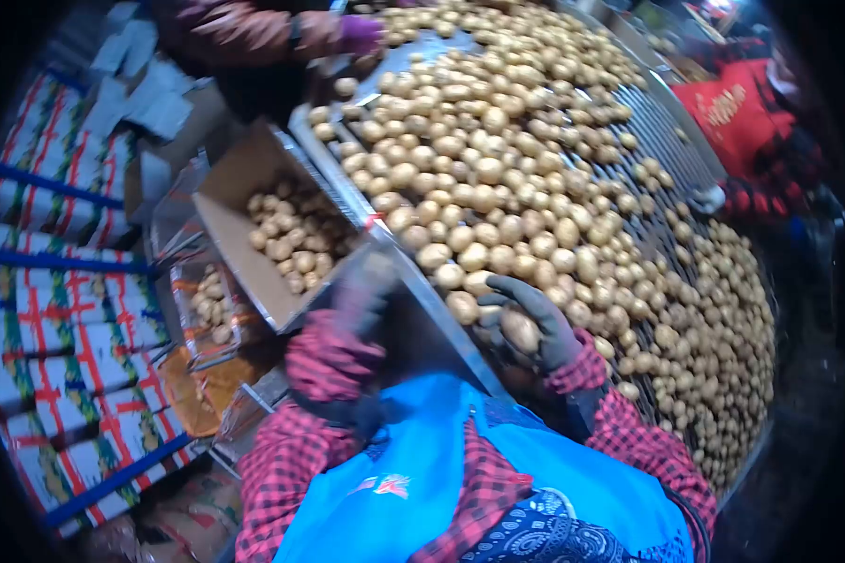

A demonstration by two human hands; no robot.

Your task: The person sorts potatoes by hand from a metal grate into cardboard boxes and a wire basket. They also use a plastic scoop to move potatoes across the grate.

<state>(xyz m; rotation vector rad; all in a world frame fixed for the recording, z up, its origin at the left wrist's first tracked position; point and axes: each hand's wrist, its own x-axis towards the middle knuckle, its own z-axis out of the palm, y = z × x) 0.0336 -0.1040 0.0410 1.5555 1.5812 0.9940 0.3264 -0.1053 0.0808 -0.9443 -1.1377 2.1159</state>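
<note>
Many potatoes (pixel 498 169) cover a metal sorting table (pixel 329 164). My right hand (pixel 535 324), in a dark glove, is at the table's near edge with its fingers curled round a potato (pixel 520 331); other potatoes lie right beside it. My left hand (pixel 366 286) is smeared by motion, over the metal rim near the right corner of a cardboard box (pixel 239 220). Whether it holds anything cannot be made out. Inside the box lies a heap of potatoes (pixel 291 239).
Printed cartons (pixel 75 347) are stacked at the left by blue bars. A crate lined with clear plastic (pixel 207 300) holds potatoes beside the box. One person's purple-gloved hand (pixel 359 35) is at the top; another person in red (pixel 737 113) stands across the table.
</note>
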